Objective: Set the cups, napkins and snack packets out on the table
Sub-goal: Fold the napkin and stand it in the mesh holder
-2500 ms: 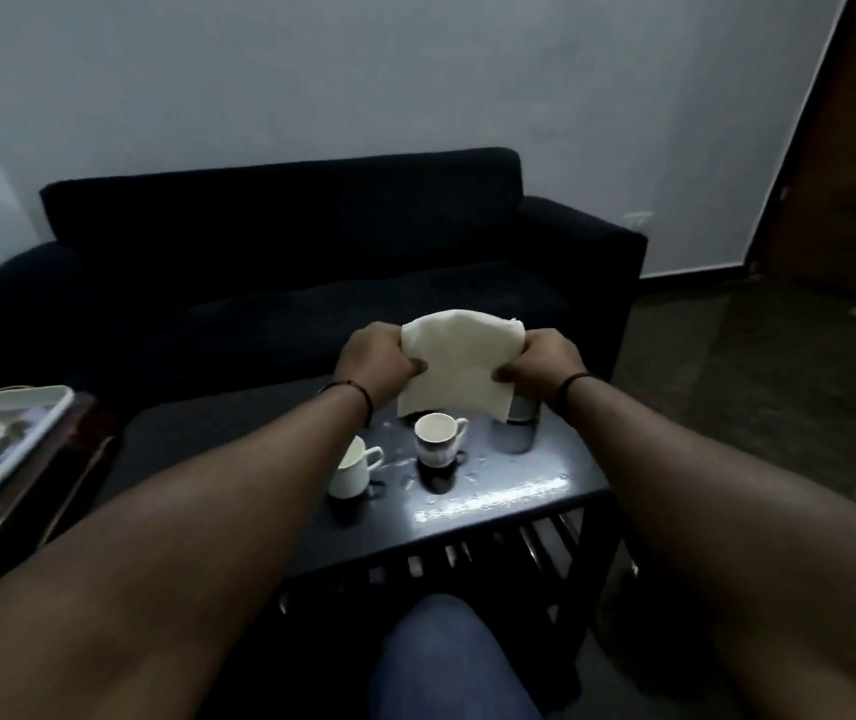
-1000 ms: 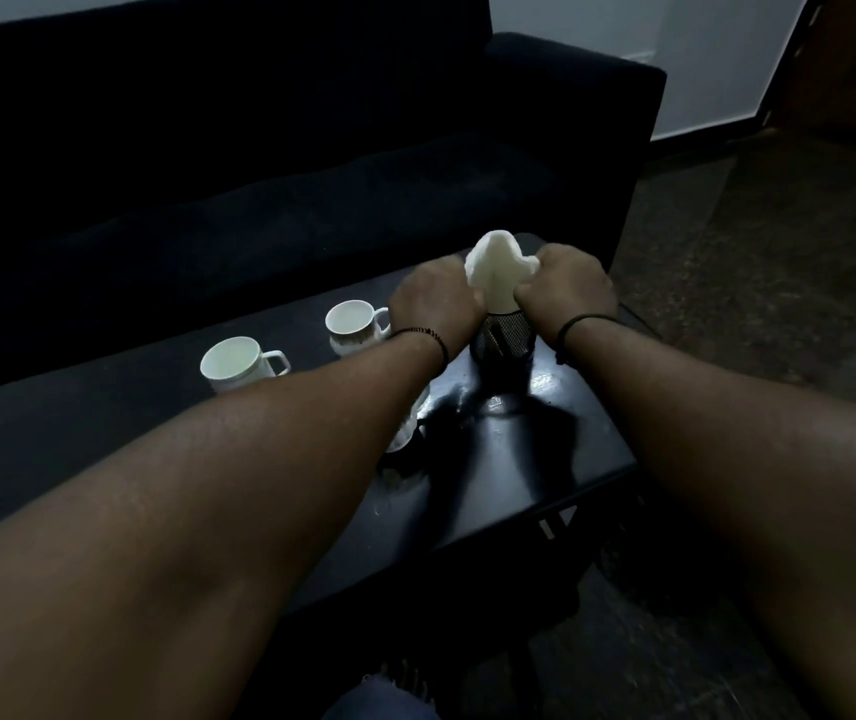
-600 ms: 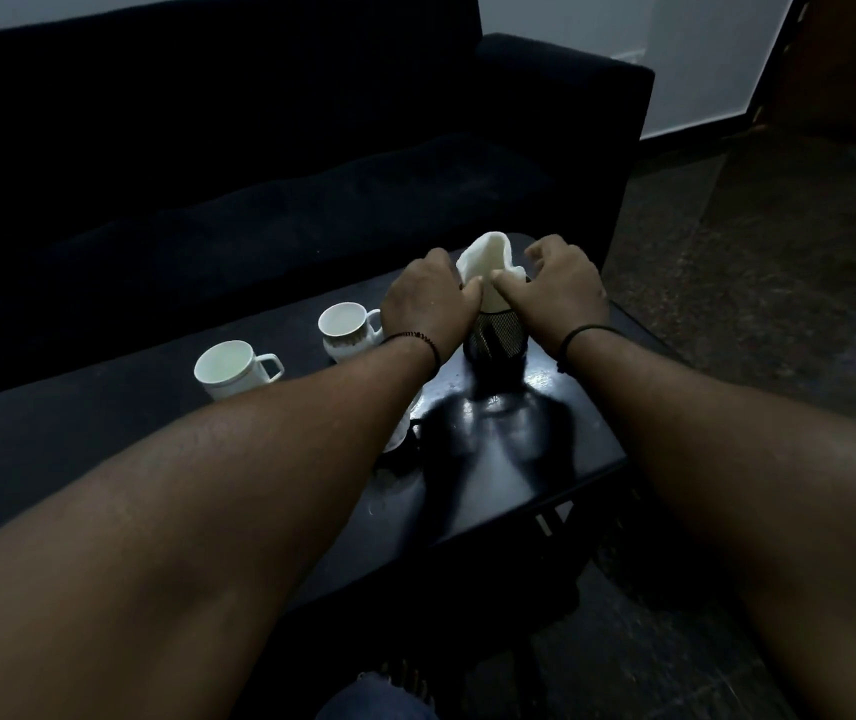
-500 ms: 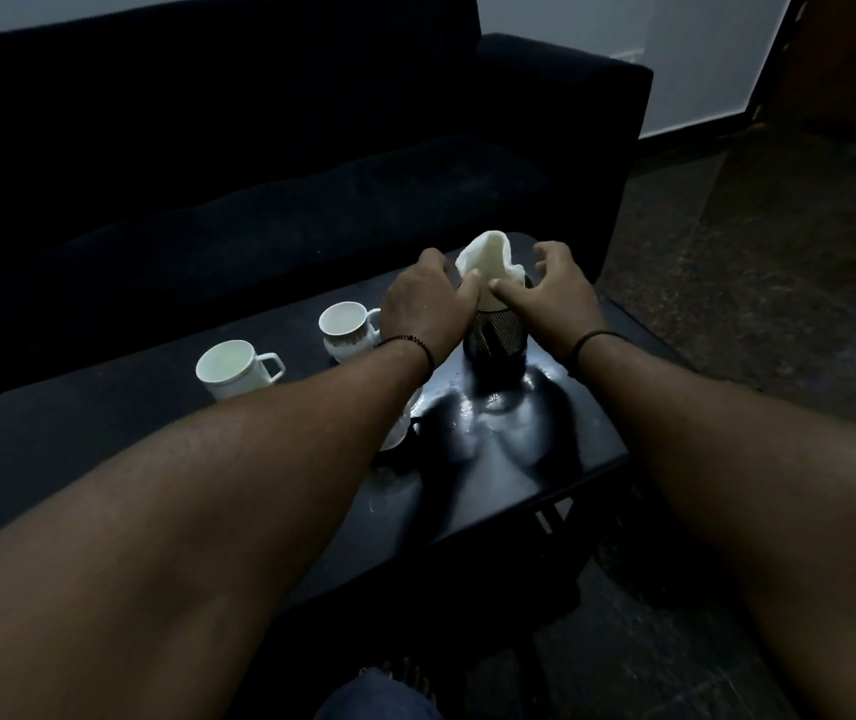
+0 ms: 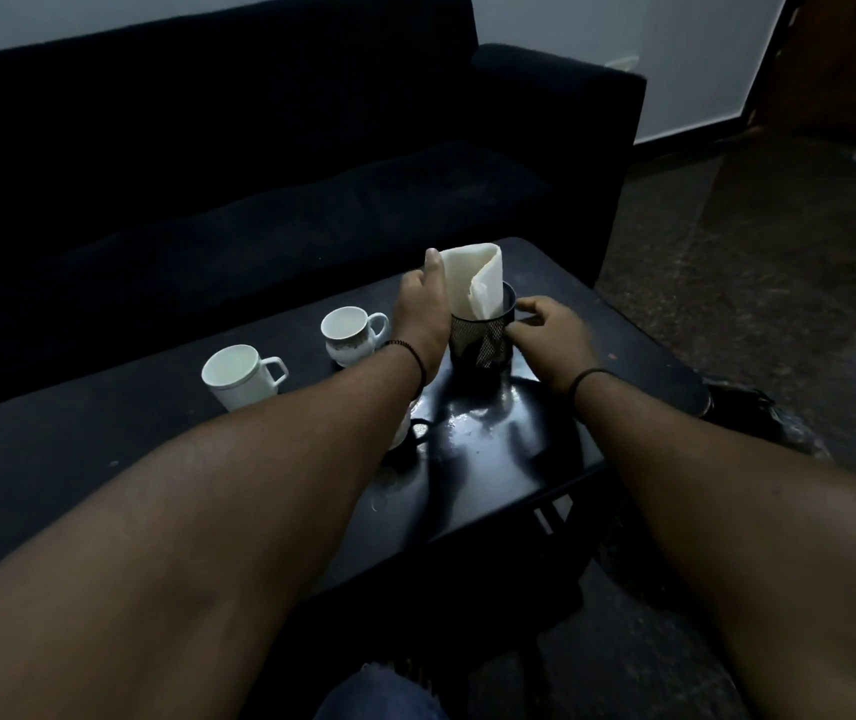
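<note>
Dark sofa beyond the fingers; black table beneath them. Left hand, fingers straight, flat against the napkin standing in the mesh holder. Right hand, fingers loosely curled against the holder's side. Two cups left of the left fingers.
</note>
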